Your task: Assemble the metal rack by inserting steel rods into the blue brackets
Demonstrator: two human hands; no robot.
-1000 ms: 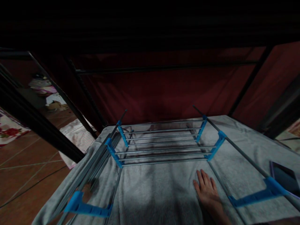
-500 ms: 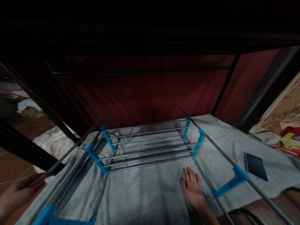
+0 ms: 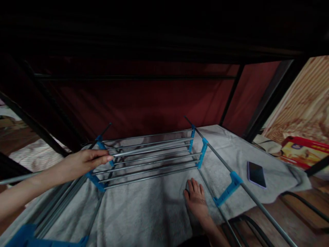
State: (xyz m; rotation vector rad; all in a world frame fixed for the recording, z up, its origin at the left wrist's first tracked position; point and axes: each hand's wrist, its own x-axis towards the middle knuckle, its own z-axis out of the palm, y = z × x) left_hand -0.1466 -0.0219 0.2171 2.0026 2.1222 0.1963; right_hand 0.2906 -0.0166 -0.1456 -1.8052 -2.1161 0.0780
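My left hand (image 3: 96, 158) pinches a grey metal tube (image 3: 146, 149), which slants over the rack and sticks out behind my wrist on the left. Below it stands a partly built rack (image 3: 151, 168) of metal tubes joined by blue plastic brackets (image 3: 204, 152). Whether the tube's far end touches the right-hand bracket, I cannot tell. My right hand (image 3: 196, 197) lies flat and open on the grey cloth (image 3: 144, 209), holding nothing, left of the rack's right side tube. Several loose tubes (image 3: 60, 202) lie together at the left, partly behind my left forearm.
A phone (image 3: 256, 174) lies on the cloth at the right. Beyond it is a red and yellow package (image 3: 304, 151). A dark frame (image 3: 232, 94) with a dark red panel (image 3: 144, 103) behind it stands over the far side. Another blue bracket (image 3: 235, 185) holds the right tubes.
My left hand has swung from the far left to the rack's left end, bringing the tube across the rack. The view has turned right. My right hand stays flat on the cloth.
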